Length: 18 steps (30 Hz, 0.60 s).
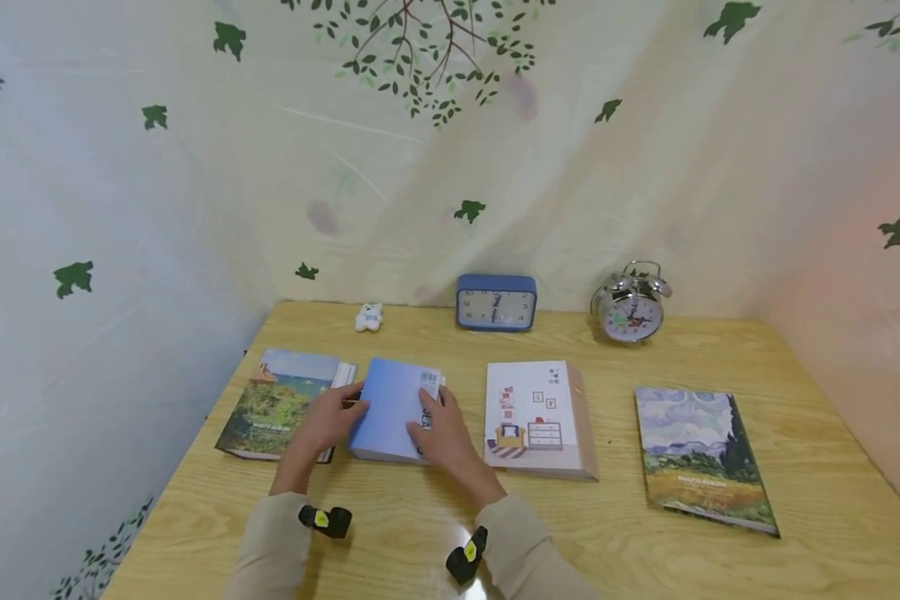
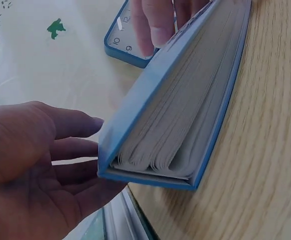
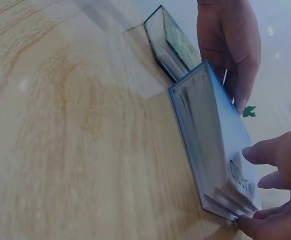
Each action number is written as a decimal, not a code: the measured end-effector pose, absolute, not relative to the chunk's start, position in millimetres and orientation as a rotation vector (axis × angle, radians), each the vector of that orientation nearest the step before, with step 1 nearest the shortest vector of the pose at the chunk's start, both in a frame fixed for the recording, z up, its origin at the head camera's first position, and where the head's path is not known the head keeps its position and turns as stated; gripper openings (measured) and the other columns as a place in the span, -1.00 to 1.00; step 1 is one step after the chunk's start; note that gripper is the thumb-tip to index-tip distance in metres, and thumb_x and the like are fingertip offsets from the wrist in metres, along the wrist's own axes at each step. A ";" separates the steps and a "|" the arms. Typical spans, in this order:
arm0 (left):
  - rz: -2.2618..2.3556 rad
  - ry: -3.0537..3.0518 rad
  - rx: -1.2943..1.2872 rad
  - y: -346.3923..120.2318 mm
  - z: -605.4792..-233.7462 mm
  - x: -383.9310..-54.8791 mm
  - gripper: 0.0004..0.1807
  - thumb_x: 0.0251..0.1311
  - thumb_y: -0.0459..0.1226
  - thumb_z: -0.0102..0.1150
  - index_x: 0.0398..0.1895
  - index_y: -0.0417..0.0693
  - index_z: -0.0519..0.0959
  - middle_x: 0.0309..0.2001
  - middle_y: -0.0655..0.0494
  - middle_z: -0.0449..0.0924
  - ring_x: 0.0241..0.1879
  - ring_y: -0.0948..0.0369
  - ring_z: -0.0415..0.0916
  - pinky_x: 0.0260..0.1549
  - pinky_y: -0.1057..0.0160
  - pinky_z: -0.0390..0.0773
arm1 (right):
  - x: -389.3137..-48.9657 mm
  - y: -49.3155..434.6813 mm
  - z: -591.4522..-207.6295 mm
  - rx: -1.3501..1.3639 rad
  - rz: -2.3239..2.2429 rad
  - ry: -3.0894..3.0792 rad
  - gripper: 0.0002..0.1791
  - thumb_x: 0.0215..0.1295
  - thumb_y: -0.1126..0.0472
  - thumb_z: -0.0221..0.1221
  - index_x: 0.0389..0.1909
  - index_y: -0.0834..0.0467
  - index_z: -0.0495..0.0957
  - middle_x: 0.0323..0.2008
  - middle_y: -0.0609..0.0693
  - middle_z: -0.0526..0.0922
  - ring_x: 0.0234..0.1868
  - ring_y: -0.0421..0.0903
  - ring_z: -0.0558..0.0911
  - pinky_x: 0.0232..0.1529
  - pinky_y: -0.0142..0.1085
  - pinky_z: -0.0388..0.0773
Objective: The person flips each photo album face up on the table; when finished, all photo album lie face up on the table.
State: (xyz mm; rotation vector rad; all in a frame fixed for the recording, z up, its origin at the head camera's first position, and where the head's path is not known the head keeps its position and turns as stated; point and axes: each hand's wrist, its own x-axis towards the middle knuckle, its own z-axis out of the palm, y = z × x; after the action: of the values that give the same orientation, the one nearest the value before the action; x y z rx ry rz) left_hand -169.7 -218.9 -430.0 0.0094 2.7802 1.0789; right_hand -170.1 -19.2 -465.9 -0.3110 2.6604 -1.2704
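Note:
A blue photo album point(image 1: 390, 408) with a pale barcode label and dark letters lies between the two hands. My left hand point(image 1: 330, 421) touches its left side, the spine, with fingers nearly straight; the left wrist view shows the thumb tip right at the spine's edge point(image 2: 105, 155). On the opposite side my right hand point(image 1: 446, 429) grips the album, thumb over the cover and other fingers at the page edge point(image 3: 233, 197). To the left, partly behind my left hand, lies a photo album with a landscape cover point(image 1: 277, 400).
A white-covered book with a furniture drawing point(image 1: 528, 421) lies right of the blue album. Farther right is another landscape photo album point(image 1: 701, 454). Along the back stand a small white bear figure point(image 1: 369, 317), a blue clock point(image 1: 497, 302) and a silver alarm clock point(image 1: 632, 308).

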 end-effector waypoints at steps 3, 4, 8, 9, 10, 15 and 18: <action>1.067 2.827 -0.004 -216.7 -426.2 -171.6 -0.43 0.42 -0.20 -0.05 0.40 -0.31 0.20 0.28 -0.33 0.35 0.21 -0.19 0.39 0.10 -0.12 0.46 | -171.3 -14.6 -458.7 -0.276 -1.284 2.664 -0.32 0.34 0.07 0.14 0.43 0.10 0.20 0.46 0.26 0.03 0.42 0.26 0.16 0.38 0.08 0.18; 1.068 2.858 -0.016 -214.7 -424.7 -172.2 -0.42 0.42 -0.20 -0.06 0.40 -0.31 0.20 0.28 -0.34 0.33 0.20 -0.20 0.39 0.10 -0.13 0.46 | -171.7 -12.0 -455.2 -0.274 -1.308 2.668 -0.32 0.34 0.07 0.14 0.43 0.11 0.19 0.46 0.26 0.04 0.41 0.27 0.18 0.38 0.08 0.17; 1.177 2.978 -0.059 -199.9 -417.5 -172.5 -0.44 0.40 -0.20 -0.02 0.38 -0.29 0.24 0.30 -0.33 0.30 0.17 -0.20 0.42 0.08 -0.09 0.49 | -175.7 4.8 -441.8 -0.282 -1.412 2.719 -0.33 0.30 0.14 0.18 0.40 0.19 0.24 0.42 0.32 0.11 0.37 0.32 0.23 0.35 0.11 0.20; 1.218 3.006 -0.062 -195.0 -416.7 -172.8 -0.45 0.38 -0.21 0.00 0.36 -0.29 0.27 0.28 -0.32 0.33 0.16 -0.19 0.44 0.07 -0.07 0.51 | -176.8 10.7 -438.8 -0.289 -1.432 2.739 -0.34 0.29 0.15 0.18 0.38 0.21 0.25 0.40 0.34 0.12 0.36 0.33 0.24 0.34 0.13 0.21; 1.266 3.023 -0.065 -189.3 -416.2 -172.9 -0.46 0.37 -0.22 0.03 0.34 -0.29 0.30 0.27 -0.30 0.36 0.14 -0.18 0.46 0.07 -0.04 0.52 | -178.0 17.4 -436.0 -0.285 -1.448 2.753 -0.34 0.28 0.16 0.19 0.38 0.22 0.26 0.40 0.34 0.12 0.35 0.34 0.25 0.33 0.13 0.22; 1.432 3.018 -0.032 -163.9 -419.5 -173.9 -0.50 0.31 -0.23 0.12 0.26 -0.28 0.40 0.19 -0.23 0.47 0.13 -0.11 0.50 0.06 0.07 0.56 | -184.2 58.1 -424.6 -0.214 -1.487 2.789 -0.35 0.30 0.16 0.17 0.38 0.23 0.25 0.41 0.34 0.09 0.37 0.34 0.21 0.33 0.15 0.22; 1.476 2.987 0.034 -149.4 -423.4 -173.1 -0.51 0.27 -0.26 0.16 0.22 -0.30 0.43 0.16 -0.22 0.50 0.12 -0.08 0.51 0.05 0.08 0.57 | -187.2 86.6 -422.3 -0.156 -1.475 2.817 -0.35 0.32 0.16 0.14 0.39 0.24 0.22 0.42 0.33 0.07 0.38 0.33 0.17 0.34 0.17 0.19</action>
State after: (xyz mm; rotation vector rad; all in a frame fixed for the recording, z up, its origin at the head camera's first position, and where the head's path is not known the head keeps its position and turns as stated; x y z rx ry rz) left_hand -173.1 -149.4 -423.4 0.0335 2.9866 1.4765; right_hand -187.2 86.6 -422.3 -0.1562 2.8166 -1.4752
